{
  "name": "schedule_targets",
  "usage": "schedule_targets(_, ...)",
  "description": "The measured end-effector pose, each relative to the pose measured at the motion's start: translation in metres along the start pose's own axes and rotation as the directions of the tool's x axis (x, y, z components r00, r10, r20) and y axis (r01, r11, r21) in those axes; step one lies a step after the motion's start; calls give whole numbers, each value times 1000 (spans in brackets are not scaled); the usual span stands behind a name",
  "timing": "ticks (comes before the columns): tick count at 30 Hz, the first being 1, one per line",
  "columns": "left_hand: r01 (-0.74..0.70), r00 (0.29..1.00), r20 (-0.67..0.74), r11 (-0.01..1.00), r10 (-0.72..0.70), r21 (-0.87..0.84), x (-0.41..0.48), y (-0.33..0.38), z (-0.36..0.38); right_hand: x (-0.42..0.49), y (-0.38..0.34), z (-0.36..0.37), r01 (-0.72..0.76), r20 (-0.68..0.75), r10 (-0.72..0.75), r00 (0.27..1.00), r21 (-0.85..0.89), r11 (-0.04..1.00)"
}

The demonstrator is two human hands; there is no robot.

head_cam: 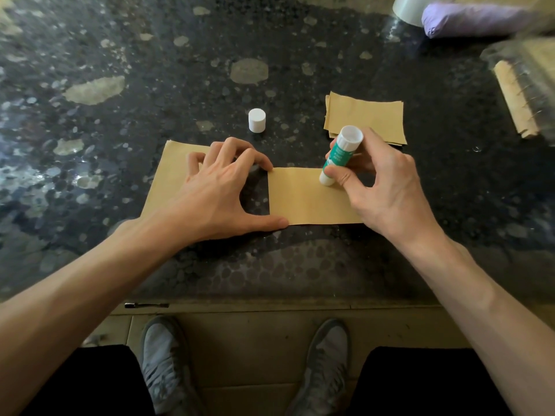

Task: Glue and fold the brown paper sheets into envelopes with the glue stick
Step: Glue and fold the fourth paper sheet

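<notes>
Brown sheet | left hand spread, pressing its left edge | right hand grips glue stick, hides right edge | cap, paper stack beyond

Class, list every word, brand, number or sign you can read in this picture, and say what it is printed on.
Glue stick in the right hand: white lettering on its green label, too blurred to read.
White cap: no print shows.
Brown sheet and stack of sheets: blank.
Nothing else bears text.
</notes>
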State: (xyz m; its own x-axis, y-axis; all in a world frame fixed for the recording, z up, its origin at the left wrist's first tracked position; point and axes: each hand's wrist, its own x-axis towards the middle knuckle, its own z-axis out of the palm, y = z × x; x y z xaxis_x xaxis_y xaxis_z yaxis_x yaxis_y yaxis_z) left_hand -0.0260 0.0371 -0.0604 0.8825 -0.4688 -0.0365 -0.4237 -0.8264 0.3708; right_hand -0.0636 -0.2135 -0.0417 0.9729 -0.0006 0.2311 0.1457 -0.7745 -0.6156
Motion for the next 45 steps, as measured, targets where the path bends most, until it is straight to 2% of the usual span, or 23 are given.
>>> schedule_targets(31, -4, 1000, -3, 1000, 4, 5, 0, -1, 1, -3, 19, -21, -31, 1, 31, 1000, -67, 997)
schedule_targets(34, -4, 1000, -2, 1000, 4, 4, 0, 0, 0, -4, 20, -23, -14, -57, 10, 998, -75, 997)
schedule_targets(37, -2, 1000, -1, 1000, 2, 8, 0, 0, 0, 1, 20, -25, 20, -129, -15, 992, 38, 999)
schedule_targets(41, 0, 1000, 3, 1000, 0, 9, 1, 1, 1, 7, 13, -17, 65, -51, -53, 997, 263, 962)
schedule_targets(45, 4, 1000, 0, 1000, -4, 17, 1, 0, 0, 8, -1, -1, 48, 73, -65, 995, 214, 976)
